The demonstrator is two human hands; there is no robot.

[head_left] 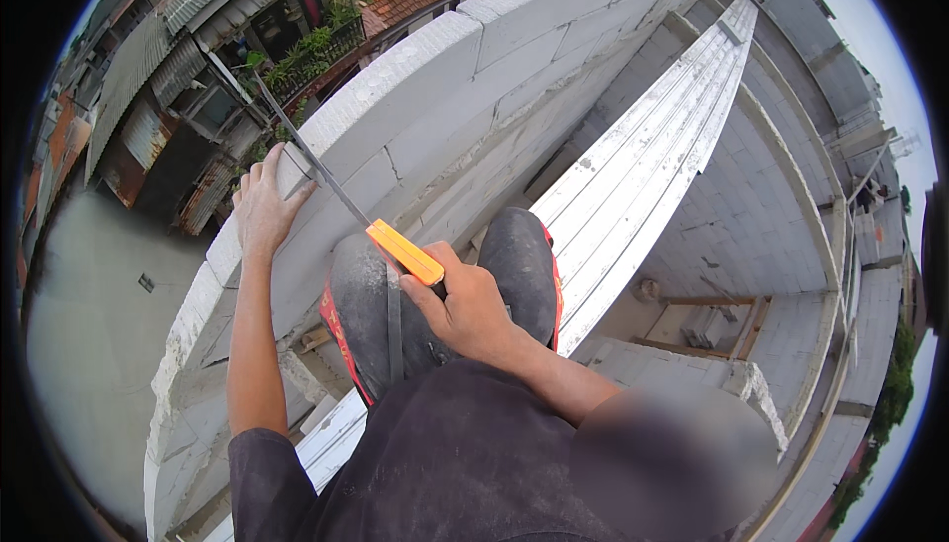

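Observation:
My right hand (pixel 470 310) is closed around the orange handle of a hand saw (pixel 405 251). The saw's long metal blade slants up and left, crossing the top of a white block wall (pixel 425 63) beyond my knees. My left hand (pixel 265 204) grips the light concrete block (pixel 289 172) at the wall's top edge, close beside the blade. Its fingers reach over the outer side and the thumb points toward the saw. Where the blade meets the block, my left hand and the steep angle partly hide the contact.
A long whitish ribbed plank walkway (pixel 633 186) runs past my dusty dark knees (pixel 519 255). On its right, the space drops to lower block walls (pixel 736 186) and a wooden frame (pixel 751 330). Outside the wall, tiled and corrugated roofs (pixel 148 78) lie far below.

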